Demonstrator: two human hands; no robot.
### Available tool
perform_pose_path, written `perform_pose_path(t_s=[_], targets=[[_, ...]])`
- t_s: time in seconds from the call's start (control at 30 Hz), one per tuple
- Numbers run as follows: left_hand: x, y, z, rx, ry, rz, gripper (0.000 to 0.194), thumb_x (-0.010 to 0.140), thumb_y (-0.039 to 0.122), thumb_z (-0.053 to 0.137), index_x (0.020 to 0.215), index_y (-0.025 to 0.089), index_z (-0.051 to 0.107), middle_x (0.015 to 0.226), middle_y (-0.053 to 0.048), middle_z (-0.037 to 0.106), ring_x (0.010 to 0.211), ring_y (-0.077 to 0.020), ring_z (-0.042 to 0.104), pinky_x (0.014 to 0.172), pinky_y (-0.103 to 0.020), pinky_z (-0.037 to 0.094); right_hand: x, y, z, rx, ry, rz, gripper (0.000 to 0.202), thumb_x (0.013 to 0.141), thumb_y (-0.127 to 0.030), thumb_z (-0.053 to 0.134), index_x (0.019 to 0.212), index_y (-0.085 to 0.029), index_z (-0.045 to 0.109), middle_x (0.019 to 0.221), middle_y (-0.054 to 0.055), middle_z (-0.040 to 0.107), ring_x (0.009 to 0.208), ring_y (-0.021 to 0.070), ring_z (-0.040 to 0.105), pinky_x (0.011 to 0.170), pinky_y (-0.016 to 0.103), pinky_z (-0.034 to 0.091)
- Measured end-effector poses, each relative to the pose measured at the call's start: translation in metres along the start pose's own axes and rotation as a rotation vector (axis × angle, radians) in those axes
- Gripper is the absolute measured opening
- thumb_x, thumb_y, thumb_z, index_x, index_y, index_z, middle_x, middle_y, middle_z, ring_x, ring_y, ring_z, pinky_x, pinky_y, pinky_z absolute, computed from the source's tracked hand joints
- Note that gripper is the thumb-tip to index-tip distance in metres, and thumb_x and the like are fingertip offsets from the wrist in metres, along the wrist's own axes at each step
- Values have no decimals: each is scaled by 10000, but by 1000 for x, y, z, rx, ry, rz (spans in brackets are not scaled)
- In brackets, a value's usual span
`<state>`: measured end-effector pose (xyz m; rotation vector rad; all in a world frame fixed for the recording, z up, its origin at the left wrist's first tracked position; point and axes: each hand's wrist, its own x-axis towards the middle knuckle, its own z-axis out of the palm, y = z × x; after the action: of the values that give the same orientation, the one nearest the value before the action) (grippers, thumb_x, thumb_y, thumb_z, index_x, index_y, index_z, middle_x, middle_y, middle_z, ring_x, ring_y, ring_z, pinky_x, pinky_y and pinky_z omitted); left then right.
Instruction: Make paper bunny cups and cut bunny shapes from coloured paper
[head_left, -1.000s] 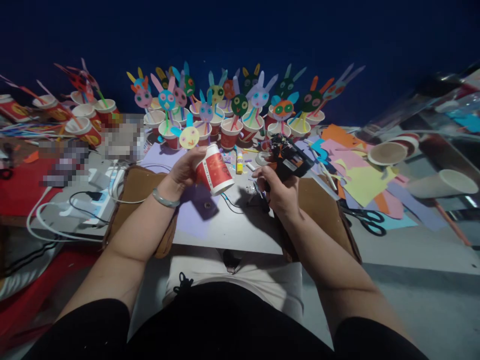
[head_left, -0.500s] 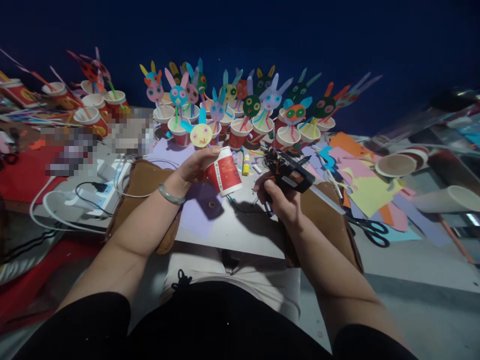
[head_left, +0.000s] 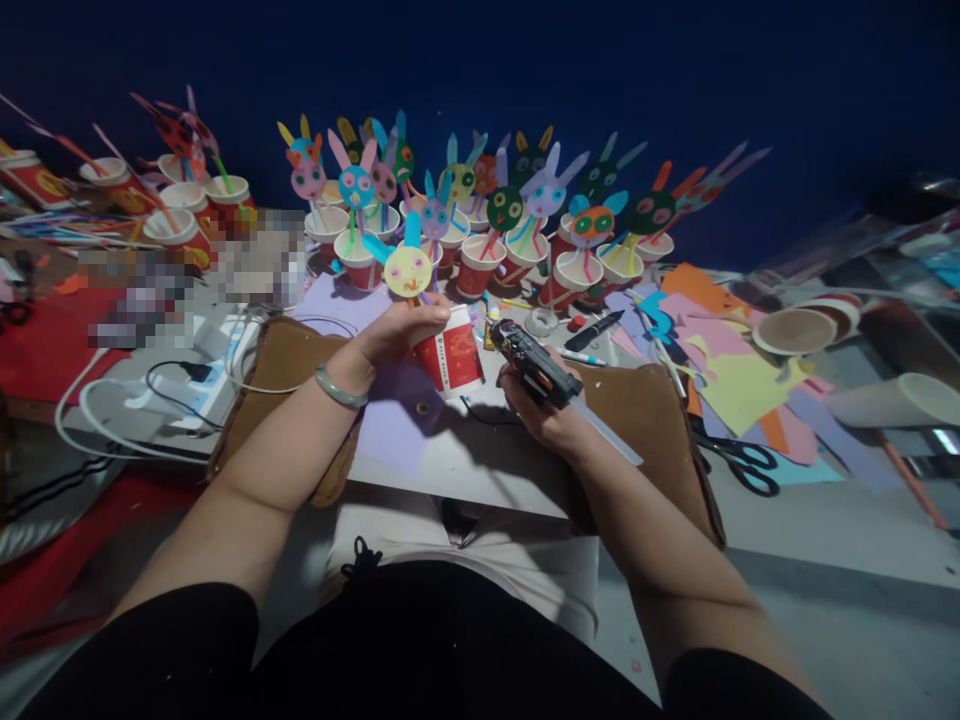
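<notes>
My left hand (head_left: 401,335) is closed around a red and white paper cup (head_left: 454,350), tilted above the table. A yellow paper rabbit face (head_left: 407,270) with blue ears rises just behind my thumb; its lower join is hidden. In my right hand (head_left: 544,405) is a black hot glue gun (head_left: 536,365), its nozzle end pointing up and left towards the cup. A whitish translucent glue stick (head_left: 611,435) sticks out of its back end. Cup and gun are apart. Under the cup lies a purple paper sheet (head_left: 394,430).
Several cups with paper rabbit heads (head_left: 544,195) stand along the back. Coloured paper scraps (head_left: 739,375) and black scissors (head_left: 742,465) lie on the right. A roll of clear tape (head_left: 541,322) and a black cutter (head_left: 595,330) sit beyond the gun. Left are a power strip (head_left: 199,385) and cables.
My right hand has turned the glue gun, bringing its nozzle end left towards the cup and uncovering the tape and cutter. The cup and the yellow rabbit face have shifted slightly.
</notes>
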<state>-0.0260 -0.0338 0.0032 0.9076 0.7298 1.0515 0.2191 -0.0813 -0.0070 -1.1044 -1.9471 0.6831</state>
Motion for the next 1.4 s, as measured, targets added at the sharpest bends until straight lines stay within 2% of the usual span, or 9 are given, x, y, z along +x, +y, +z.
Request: perform_pose_path(t_s=[0.13,0.27,0.53,0.77,1.0,1.4], targets=[[-3,0,3,-11,-17,7,299,718,398,832,818,190,642,714,16,654,619,-130,627,635,-303,490,-2,1,3,-15,0,20,321,905,-548,691,832,-267,554,703,-19,599,598,162,550,602,322,449],[0,1,2,28,-46,14,298,697,397,833,784,184,645,695,21,652,605,-116,617,605,-277,461,-2,3,4,-18,-15,22,327,905,-552,682,829,-273,530,708,-19,610,607,165,563,619,322,454],[-1,3,5,68,8,19,319,640,367,832,783,161,635,682,17,631,606,-107,588,599,-256,437,0,6,6,-32,-6,-45,303,917,-482,665,826,-267,472,677,-34,532,570,150,500,579,307,416],[1,5,6,102,41,3,344,606,359,859,773,157,636,668,17,605,591,-101,557,577,-248,415,0,7,6,-68,15,-60,273,932,-477,640,861,-274,471,655,-36,528,553,156,502,569,308,437],[-2,3,7,90,30,36,277,700,346,830,791,160,645,695,12,599,618,-102,552,595,-253,409,0,7,7,-148,9,-71,250,924,-452,613,845,-268,463,657,-22,583,546,151,532,555,289,440],[-1,3,8,75,15,49,287,702,341,847,775,162,635,686,7,587,621,-109,553,603,-266,424,1,5,9,-171,33,-88,207,904,-390,592,837,-260,447,645,-28,573,534,134,528,544,264,424]])
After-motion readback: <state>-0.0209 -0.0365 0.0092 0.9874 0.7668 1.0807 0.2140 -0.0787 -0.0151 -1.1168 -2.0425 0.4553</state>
